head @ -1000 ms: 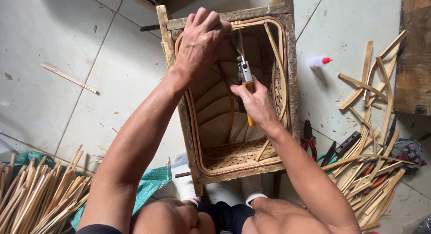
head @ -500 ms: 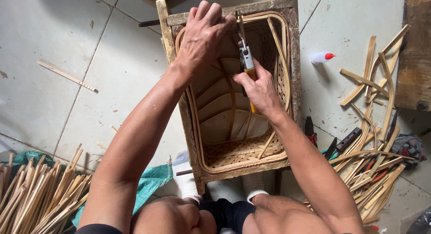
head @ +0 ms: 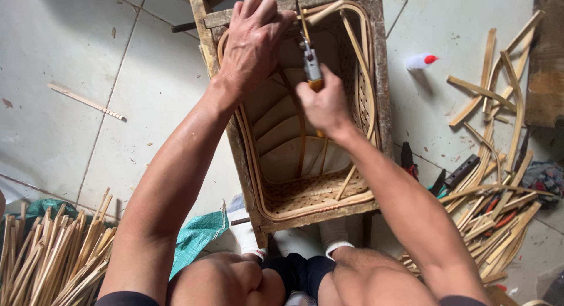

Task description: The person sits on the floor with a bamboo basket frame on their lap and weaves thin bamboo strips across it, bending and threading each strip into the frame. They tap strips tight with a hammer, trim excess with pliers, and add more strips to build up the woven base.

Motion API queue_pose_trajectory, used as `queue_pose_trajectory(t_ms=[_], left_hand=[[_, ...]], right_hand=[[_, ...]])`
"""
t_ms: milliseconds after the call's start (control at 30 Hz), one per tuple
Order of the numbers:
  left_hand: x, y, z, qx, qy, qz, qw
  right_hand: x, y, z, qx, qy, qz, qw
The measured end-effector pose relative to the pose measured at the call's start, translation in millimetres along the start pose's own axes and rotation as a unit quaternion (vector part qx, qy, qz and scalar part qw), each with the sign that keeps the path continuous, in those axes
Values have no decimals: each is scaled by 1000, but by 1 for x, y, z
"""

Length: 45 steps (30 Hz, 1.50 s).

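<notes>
Head view looks straight down on the woven rattan basket inside its rough wooden box frame point(head: 382, 100), which stands on the pale tiled floor point(head: 76, 59) between my knees. My left hand point(head: 249, 44) is clamped over the far top edge of the frame, its fingers point(head: 258, 9) curled over the rim and pressing the bent cane hoop point(head: 358, 53) there. My right hand point(head: 323, 103) is closed around the yellow handle of a small metal hand tool point(head: 309, 56), whose thin tip points at the same far rim, just beside my left fingertips.

Doing this well calls for a steady left grip, so the hoop sits tight to the frame while the tip works. I judge the tool should run in line with the cane, not across it, with light pressure from the wrist; a slip would land on my left fingers, which lie very near.

Loose bamboo strips point(head: 499, 182) lie scattered on the floor to my right, a bundle of cut sticks point(head: 53, 253) to my left, and a small white bottle with a red cap point(head: 420, 60) sits near the frame.
</notes>
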<state>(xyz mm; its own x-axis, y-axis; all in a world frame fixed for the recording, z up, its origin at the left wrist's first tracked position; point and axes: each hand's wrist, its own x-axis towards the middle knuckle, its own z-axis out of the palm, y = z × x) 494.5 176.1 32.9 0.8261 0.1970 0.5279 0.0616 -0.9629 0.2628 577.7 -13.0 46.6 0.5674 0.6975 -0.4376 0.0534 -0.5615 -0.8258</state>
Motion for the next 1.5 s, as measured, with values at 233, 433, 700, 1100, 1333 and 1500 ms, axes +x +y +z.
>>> queue_pose_trajectory(t_ms=[233,433,700,1100,1333,1500], left_hand=[[1,1,3,51,-29,2,998],[1,-2,-4,110,-111,49,987],[3,-3,16,93,-71,17,993],[9,-4,24,20,-97,-28,995],[14,-7,30,35,-78,-18,996],[17,-2,27,54,-68,1,996]], right_hand=[[-70,-9,-69,168,53,-101,979],[-115,87,-211,-266,236,82,931],[-93,241,-228,-397,232,223,859],[-14,-1,-125,-317,83,-189,926],[32,-39,-82,-465,108,-223,850],[24,-39,-91,-402,73,-203,890]])
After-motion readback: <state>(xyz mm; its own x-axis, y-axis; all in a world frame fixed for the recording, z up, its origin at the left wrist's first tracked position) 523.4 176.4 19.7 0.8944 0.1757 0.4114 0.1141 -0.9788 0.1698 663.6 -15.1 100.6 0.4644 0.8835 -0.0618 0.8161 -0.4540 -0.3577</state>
